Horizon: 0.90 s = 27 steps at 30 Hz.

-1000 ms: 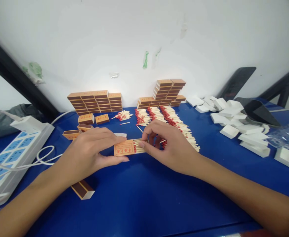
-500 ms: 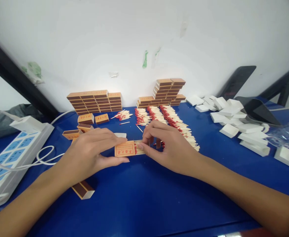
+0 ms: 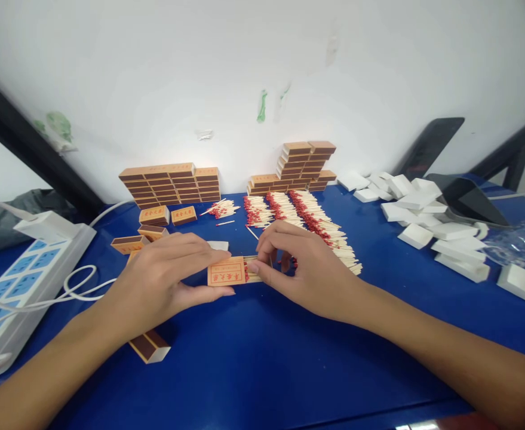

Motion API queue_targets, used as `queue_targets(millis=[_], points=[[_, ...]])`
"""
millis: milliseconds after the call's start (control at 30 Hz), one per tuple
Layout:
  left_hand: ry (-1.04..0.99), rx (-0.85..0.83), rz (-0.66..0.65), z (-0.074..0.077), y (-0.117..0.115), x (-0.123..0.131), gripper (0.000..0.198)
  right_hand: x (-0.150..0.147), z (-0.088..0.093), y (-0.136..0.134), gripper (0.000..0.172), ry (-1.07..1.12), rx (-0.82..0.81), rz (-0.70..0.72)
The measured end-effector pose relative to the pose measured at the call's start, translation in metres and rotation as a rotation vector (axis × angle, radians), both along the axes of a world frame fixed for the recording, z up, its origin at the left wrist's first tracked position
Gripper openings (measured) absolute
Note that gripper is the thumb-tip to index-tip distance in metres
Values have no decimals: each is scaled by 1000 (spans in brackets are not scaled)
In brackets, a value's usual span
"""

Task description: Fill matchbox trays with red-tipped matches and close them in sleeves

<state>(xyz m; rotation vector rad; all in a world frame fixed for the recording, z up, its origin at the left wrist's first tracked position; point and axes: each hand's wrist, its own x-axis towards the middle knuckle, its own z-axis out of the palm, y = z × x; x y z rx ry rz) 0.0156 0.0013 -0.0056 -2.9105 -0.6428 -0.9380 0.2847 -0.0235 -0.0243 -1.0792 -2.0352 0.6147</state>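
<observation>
Orange card, thin and printed in red, is what our left hand [image 3: 163, 280] has its grip closed on. The thumb is on the near edge and the fingers on the far edge of the matchbox [image 3: 225, 272], which lies flat on the blue desk [image 3: 262, 364] straight ahead of us. At its three o'clock end the drawer [image 3: 252, 277] stands partly out, with red-headed matches [image 3: 246, 269] showing inside. Our right hand [image 3: 309, 269] has its grip pinched on that end, thumb low and fingertips curled over it.

We judge the box to be very light and easy to crush. The broad faces would buckle under a squeeze, so the long narrow edges, where the card is folded, are the place to hold it. The drawer probably slides loosely and could shed matches if tipped. The sticks are thin and would likely snap if forced.

Farther out:
- **One o'clock:** rows of loose matches [image 3: 316, 224], just beyond the right knuckles.
- **Eleven o'clock:** a stack of boxes [image 3: 170, 184] against the white wall.
- **Twelve o'clock:** a second stack [image 3: 300, 164] against the same wall.
- **Ten o'clock:** a few single boxes [image 3: 154, 216].
- **Two o'clock:** a heap of white trays [image 3: 418, 215].
- **Seven o'clock:** one more box [image 3: 150, 346], beside the left forearm.
- **Nine o'clock:** a power strip [image 3: 24, 275] with a looped white cable [image 3: 76, 283].
</observation>
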Motion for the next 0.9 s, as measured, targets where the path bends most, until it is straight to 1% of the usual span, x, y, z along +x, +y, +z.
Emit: queue_targets(millis=[167, 300, 467, 600, 733, 800, 900], points=[[6, 8, 20, 1, -1, 1, 38, -3, 2, -2, 9, 71, -101, -42], [8, 55, 8, 0, -1, 1, 39, -5, 1, -2, 8, 163, -214, -17], [7, 80, 11, -2, -1, 0, 38, -6, 0, -2, 16, 245, -330, 2], [18, 82, 17, -1, -1, 1, 40, -7, -1, -4, 19, 276, -358, 13], [24, 42, 7, 0, -1, 2, 40, -8, 0, -5, 24, 329, -384, 32], [10, 28, 21, 1, -1, 2, 39, -8, 1, -5, 28, 364, -408, 22], [-21, 29, 76, 1, 1, 1, 39, -7, 3, -6, 34, 397, -469, -32]])
